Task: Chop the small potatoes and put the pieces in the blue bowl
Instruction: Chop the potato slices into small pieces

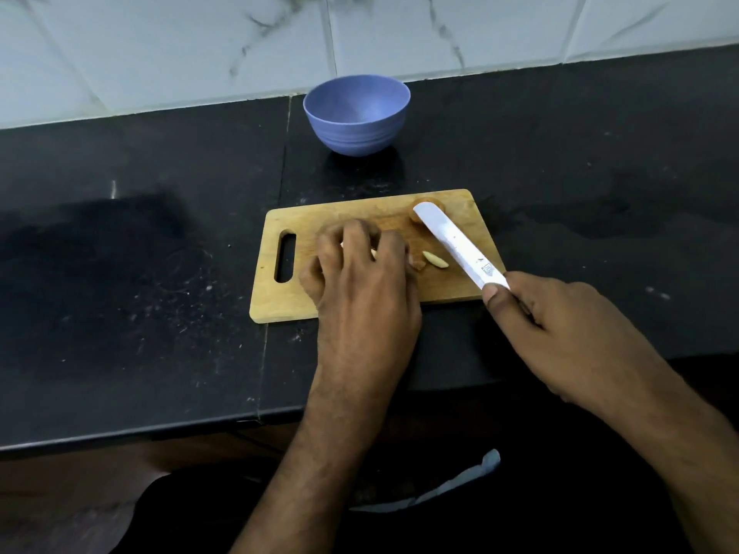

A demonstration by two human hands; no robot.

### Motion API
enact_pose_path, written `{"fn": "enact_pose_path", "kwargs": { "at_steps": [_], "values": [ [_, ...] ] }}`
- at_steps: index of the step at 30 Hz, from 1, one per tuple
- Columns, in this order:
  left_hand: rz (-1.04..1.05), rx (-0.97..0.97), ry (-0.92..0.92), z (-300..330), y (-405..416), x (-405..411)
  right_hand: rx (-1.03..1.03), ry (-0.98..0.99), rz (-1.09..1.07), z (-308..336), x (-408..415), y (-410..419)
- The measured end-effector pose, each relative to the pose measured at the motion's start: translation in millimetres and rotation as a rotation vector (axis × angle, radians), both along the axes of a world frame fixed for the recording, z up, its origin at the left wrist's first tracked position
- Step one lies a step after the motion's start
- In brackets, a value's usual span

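Both hands are over the board. Left hand lies palm down on the middle of it, fingers curled over pale potato pieces that peek out between them; whether it pinches them or only covers them I cannot tell. Right hand grips the knife by its handle, thumb near the base of the blade. That blade slants up and left across the right part of the board, its tip over a brown potato at the far edge. One cut slice lies on the board between the left hand and the blade. Beyond the board, apart from it, the blue bowl stands on the black counter near the tiled wall.
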State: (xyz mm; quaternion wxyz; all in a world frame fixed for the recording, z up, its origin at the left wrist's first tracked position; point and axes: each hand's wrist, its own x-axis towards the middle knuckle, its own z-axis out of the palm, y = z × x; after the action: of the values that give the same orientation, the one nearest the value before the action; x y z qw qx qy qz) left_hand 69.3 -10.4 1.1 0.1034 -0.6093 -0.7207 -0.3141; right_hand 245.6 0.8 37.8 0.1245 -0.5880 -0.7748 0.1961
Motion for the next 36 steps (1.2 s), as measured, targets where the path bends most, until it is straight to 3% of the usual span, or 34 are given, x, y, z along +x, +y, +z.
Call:
{"fn": "enact_pose_path", "kwargs": {
  "at_steps": [5,13,23,30,36],
  "values": [
    [-0.048,-0.044,0.018,0,10,4,0.039,-0.013,-0.017,-1,0,-2],
    [0.116,-0.036,-0.093,0,19,0,0.015,0.011,-0.014,-2,2,-3],
    [-0.200,-0.109,-0.051,5,20,7,0.050,0.018,-0.045,-4,2,-4],
    [-0.199,-0.080,-0.113,9,18,6,0.092,-0.016,-0.058,-4,-2,-5],
    [-0.134,-0.067,-0.108,7,17,4,0.129,-0.195,-0.032,-1,-7,-22]
  ]
}}
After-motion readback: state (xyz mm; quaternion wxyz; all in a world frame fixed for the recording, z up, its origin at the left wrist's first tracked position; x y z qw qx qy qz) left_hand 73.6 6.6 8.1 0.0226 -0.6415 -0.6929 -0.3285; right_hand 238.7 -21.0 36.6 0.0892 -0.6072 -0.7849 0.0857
